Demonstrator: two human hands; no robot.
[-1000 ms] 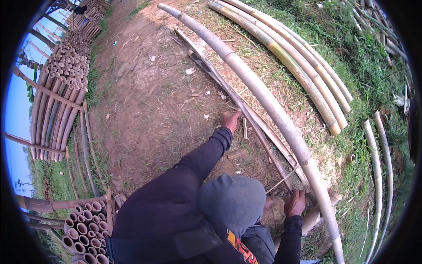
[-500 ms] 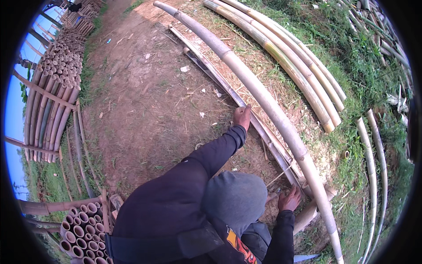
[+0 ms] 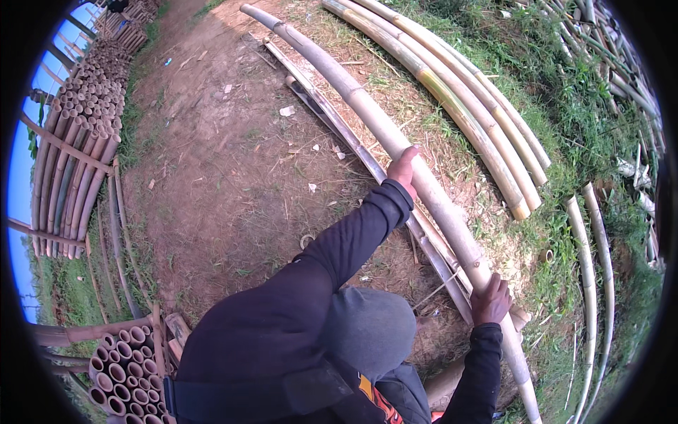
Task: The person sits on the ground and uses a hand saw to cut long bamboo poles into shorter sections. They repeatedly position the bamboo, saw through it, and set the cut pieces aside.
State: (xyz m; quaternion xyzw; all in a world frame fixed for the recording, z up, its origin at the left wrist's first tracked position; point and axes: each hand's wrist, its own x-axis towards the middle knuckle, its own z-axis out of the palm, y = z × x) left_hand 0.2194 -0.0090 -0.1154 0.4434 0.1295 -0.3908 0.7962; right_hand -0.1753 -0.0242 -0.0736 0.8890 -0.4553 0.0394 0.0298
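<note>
A long, pale bamboo pole (image 3: pixel 452 230) runs slantwise from the far middle down to the near right. My left hand (image 3: pixel 402 172) grips it near the middle, with the thumb over the top. Farther down, my right hand (image 3: pixel 491 302) has its fingers wrapped over the same pole. Just left of the pole, split bamboo lengths (image 3: pixel 366 157) lie along the ground, partly covered by it and by my left arm. A thick bamboo piece (image 3: pixel 445 380) sits low beside my right forearm.
Several bamboo poles (image 3: pixel 470 113) lie on grass to the right, with two thinner poles (image 3: pixel 586 261) nearer. Stacked bamboo (image 3: pixel 74 162) leans on a rail at the left. Cut bamboo tubes (image 3: pixel 127 374) are piled at the near left. Bare dirt (image 3: pixel 219 184) stretches between.
Both hands have moved from the split bamboo onto the long pole and taken hold of it. My right hand has risen and shifted right; the view has shifted slightly.
</note>
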